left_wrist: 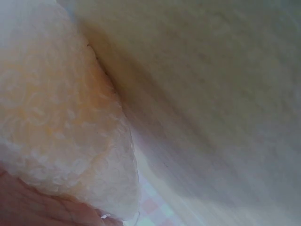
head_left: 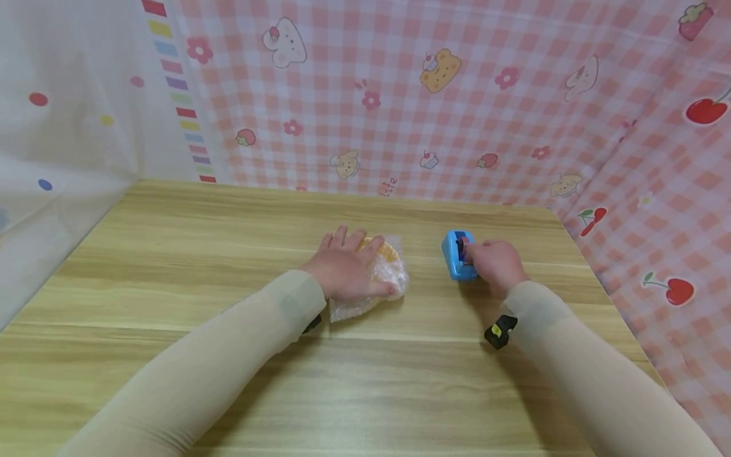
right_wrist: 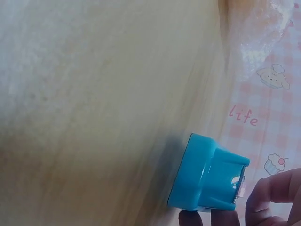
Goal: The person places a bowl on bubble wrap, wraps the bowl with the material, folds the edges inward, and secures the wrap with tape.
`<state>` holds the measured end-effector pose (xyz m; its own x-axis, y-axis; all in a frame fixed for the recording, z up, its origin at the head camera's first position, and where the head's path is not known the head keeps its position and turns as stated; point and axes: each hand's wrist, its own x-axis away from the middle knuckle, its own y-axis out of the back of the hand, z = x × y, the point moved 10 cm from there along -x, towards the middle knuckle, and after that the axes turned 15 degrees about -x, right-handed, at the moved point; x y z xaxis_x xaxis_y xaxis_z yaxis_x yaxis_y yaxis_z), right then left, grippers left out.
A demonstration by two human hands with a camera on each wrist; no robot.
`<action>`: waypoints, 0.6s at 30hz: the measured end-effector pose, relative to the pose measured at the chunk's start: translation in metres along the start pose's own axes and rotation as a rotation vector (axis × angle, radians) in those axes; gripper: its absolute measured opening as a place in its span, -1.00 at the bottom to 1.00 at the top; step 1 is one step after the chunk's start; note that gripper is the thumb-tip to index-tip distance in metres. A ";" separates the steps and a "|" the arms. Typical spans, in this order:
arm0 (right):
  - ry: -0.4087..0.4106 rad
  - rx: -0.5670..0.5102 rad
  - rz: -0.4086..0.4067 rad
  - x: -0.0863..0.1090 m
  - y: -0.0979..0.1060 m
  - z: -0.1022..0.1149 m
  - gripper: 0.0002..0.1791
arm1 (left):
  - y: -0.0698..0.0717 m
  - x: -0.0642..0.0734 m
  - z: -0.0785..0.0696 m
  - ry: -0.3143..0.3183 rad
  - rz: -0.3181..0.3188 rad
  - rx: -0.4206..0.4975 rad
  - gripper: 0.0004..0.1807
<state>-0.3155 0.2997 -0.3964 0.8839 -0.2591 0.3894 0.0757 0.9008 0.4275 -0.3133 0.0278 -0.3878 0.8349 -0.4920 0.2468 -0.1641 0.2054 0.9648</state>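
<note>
My left hand [head_left: 345, 270] rests with spread fingers on a round yellow-orange item [head_left: 387, 251] wrapped in clear bubble wrap [head_left: 394, 271]. The wrap [left_wrist: 61, 127] fills the left side of the left wrist view, over part of the palm. Off to the right, my right hand [head_left: 498, 263] grips a small blue tape dispenser [head_left: 461, 270] standing on the table. In the right wrist view, fingertips meet the side of the dispenser [right_wrist: 200, 174], and a bent finger [right_wrist: 273, 190] is close to its serrated cutting edge.
Both hands work over a wood-grain table [head_left: 365, 387]. A pink checked cloth [head_left: 342, 95] hangs behind it and continues along the right side. White dotted cloth [head_left: 68, 146] covers the left. A small black device [head_left: 500, 331] is worn at the right wrist.
</note>
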 end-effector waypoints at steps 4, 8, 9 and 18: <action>-0.011 0.008 0.038 0.001 0.000 -0.002 -0.41 | 0.000 0.000 0.000 0.000 0.002 0.004 0.23; -0.026 0.043 0.067 0.003 0.001 -0.002 -0.35 | 0.000 0.000 0.000 0.000 0.007 0.008 0.23; -0.025 0.044 0.071 0.003 0.002 -0.002 -0.36 | 0.000 0.000 0.001 0.001 0.009 0.010 0.23; -0.036 0.006 0.066 0.007 0.005 -0.003 -0.48 | 0.000 0.000 0.001 -0.003 0.009 0.021 0.23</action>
<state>-0.3076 0.3035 -0.3935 0.8698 -0.2113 0.4459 0.0145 0.9142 0.4049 -0.3138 0.0274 -0.3878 0.8319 -0.4924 0.2557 -0.1827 0.1921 0.9642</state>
